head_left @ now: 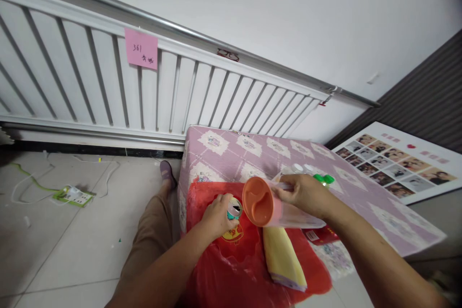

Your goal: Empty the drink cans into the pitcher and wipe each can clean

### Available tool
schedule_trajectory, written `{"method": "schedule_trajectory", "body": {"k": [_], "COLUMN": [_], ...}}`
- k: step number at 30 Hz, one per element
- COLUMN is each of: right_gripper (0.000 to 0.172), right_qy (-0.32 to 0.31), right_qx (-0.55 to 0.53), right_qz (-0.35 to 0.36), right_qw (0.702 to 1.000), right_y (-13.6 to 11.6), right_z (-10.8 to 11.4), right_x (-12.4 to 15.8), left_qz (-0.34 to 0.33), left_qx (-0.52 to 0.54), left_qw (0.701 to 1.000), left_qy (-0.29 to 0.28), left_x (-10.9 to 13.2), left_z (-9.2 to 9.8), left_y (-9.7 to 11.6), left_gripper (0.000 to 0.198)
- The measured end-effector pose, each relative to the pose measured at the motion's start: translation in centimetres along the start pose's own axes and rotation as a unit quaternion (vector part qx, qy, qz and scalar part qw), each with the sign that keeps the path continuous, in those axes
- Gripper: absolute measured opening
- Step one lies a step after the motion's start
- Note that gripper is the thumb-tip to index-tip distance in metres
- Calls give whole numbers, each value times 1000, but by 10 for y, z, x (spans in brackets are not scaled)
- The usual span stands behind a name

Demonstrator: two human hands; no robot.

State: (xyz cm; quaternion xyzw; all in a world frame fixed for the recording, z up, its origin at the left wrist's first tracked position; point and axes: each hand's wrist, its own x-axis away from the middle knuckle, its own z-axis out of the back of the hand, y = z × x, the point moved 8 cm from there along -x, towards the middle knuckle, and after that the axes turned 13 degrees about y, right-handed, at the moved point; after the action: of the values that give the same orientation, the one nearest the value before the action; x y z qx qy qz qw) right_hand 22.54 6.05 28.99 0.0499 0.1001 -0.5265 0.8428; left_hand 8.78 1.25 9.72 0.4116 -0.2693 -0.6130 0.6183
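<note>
My left hand (216, 216) is wrapped round an opened drink can (234, 208), its top facing up, over a red plastic sheet (231, 279). Close to its right, my right hand (301, 195) grips the handle of a clear pitcher with an orange lid (258, 201). The pitcher is tilted on its side, with the lid facing the can. I cannot make out any liquid flowing between them. Below the pitcher lies a folded yellow cloth (283, 260) on the red sheet.
A patterned pink cloth (249, 147) covers the table. Green-capped bottles (324, 179) and white caps (298, 168) are behind my right hand. A red box (321, 235) lies under the pitcher. Beyond are a radiator (101, 72), a photo board (397, 163) and a power strip (74, 196) on the floor.
</note>
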Motion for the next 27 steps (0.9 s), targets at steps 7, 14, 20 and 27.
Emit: {"method": "schedule_trajectory", "body": {"k": [7,14,20,27], "right_gripper": [25,24,22,21], "right_qy": [-4,1,13,9], "right_qx": [10,0,-17,-30], "right_qz": [7,1,-8,-12], "right_qw": [1000,1000,1000,999], "right_y": [2,0,0,2], "right_z": [-2,-2,-2,-4], "right_x": [0,-2,-3,-2], "left_qz": [1,4,5,13], "left_qx": [-2,4,6,12], "left_qw": [1000,1000,1000,1000], "left_qy": [-3,0,-1,-5], "left_x": [0,0,0,0], "left_z": [0,1,2,1], "left_y": [-1,0,1,-1], "left_gripper": [60,62,58,58]}}
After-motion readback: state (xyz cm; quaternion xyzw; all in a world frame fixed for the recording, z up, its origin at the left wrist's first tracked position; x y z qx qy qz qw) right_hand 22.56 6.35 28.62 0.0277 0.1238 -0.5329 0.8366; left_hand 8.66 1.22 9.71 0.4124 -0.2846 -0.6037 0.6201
